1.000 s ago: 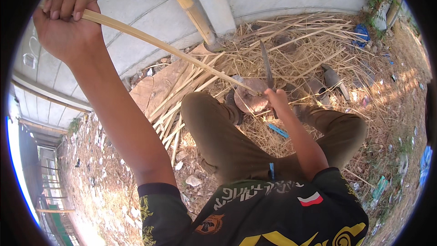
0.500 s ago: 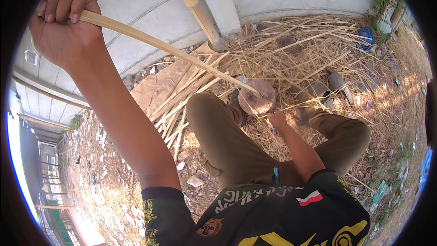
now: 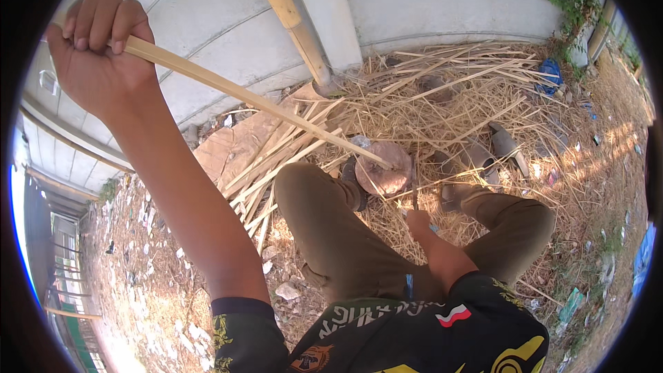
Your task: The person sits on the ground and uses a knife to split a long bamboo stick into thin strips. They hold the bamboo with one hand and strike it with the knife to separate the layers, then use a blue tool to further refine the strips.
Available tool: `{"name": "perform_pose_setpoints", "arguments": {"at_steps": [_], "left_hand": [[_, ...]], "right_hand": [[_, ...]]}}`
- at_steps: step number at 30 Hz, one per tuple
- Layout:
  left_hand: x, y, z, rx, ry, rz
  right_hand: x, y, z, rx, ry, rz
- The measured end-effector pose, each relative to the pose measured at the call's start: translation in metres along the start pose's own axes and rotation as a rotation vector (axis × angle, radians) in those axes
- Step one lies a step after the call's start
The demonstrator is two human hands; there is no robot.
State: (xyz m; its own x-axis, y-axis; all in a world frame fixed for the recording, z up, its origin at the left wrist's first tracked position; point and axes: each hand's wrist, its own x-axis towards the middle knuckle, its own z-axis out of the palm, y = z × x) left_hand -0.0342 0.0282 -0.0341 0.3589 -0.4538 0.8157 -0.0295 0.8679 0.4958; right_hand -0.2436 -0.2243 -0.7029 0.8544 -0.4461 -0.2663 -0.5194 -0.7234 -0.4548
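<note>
High at the upper left, my left hand is closed around the upper part of a long pale bamboo strip. The strip slants down to the right, and its lower end meets the top of a round wooden block between my feet. My right hand is closed on the handle of a knife, just on the near right side of the block. Its narrow dark blade points away from me along the block's right edge; the handle is mostly hidden in my fist.
Bamboo strips lie piled left of the block, partly on a brown sheet. More strips and shavings cover the ground by the grey wall. A bamboo pole leans there. Dark curved pieces lie right of the block.
The knife in my right hand has swung from pointing right to upright beside the block. My left hand still grips the bamboo strip, and its lower end remains at the block.
</note>
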Motion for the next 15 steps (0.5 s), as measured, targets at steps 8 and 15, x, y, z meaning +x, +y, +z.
{"name": "perform_pose_setpoints", "arguments": {"at_steps": [8,15], "left_hand": [[-0.004,0.002,-0.001,0.049,0.001,0.074],[0.001,-0.003,0.010,0.067,-0.062,0.007]], "right_hand": [[0.010,-0.068,-0.148,0.735,0.421,0.231],[-0.039,-0.183,-0.337,1.247,0.738,-0.314]]}}
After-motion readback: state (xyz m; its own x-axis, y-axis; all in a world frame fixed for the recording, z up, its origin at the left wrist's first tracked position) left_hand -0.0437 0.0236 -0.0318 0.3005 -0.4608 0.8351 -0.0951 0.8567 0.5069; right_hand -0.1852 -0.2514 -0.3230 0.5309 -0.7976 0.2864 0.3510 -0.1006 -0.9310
